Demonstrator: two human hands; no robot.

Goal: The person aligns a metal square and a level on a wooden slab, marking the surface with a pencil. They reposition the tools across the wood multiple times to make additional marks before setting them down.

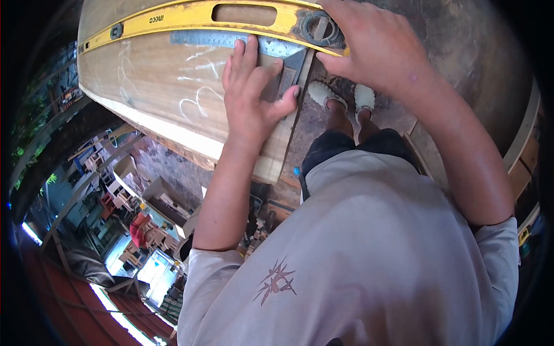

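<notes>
A long yellow spirit level [190,22] lies across a wooden board [156,81] in the head view. My right hand [375,46] is closed around the level's right end, next to its round vial, with the thumb at the near edge. Just below the level is a try square, its marked metal blade [202,38] running alongside it and its stock [287,78] near the board's right end. My left hand [251,86] holds the square down, two fingers stretched onto the blade and the thumb at the stock. White chalk marks [196,104] show on the board.
My feet in light clogs [326,95] stand on the dark floor beyond the board's right end. Lower left, wooden pieces and an open box [167,199] sit on the workshop floor. Wooden frames [522,155] stand at the right edge.
</notes>
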